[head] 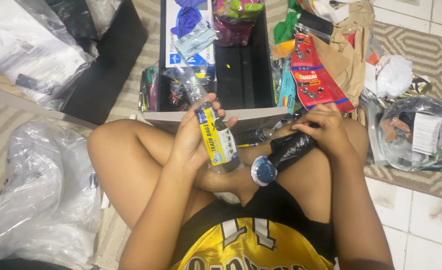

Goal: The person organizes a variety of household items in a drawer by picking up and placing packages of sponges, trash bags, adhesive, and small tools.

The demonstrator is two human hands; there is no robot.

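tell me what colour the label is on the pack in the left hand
Yellow with a pale section, on the pack in the left hand; head view.

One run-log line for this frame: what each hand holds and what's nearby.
left hand: grips trash bag pack | right hand: grips black bag roll | ahead: open black box | posture: seated cross-legged on floor

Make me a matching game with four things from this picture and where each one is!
Things:
1. roll of trash bags in a clear wrapper
2. black bag roll with a blue cap
3. red packet
4. crumpled white paper

Places:
A. on the floor at the far right, by the brown paper
B. in the right hand
C. in the left hand
D. just right of the black box

Pairs: 1-C, 2-B, 3-D, 4-A
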